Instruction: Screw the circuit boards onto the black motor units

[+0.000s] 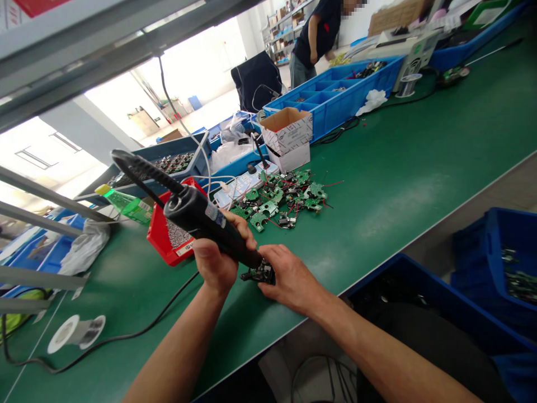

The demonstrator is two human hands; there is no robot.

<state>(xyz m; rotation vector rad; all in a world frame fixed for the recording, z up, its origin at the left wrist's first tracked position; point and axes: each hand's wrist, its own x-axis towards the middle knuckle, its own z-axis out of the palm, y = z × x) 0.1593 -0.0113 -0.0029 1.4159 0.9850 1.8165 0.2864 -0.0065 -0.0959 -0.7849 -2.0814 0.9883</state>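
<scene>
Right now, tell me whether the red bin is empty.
Not empty: the red bin holds small grey pieces; how full, I cannot tell.

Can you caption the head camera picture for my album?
Left hand holds a black tool to a small dark part in the right hand.

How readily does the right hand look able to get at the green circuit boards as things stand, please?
Probably yes: the green circuit boards lie beyond the right hand, with only tabletop between, though that hand would likely first have to release the dark part held at the tip of the black driver.
</scene>
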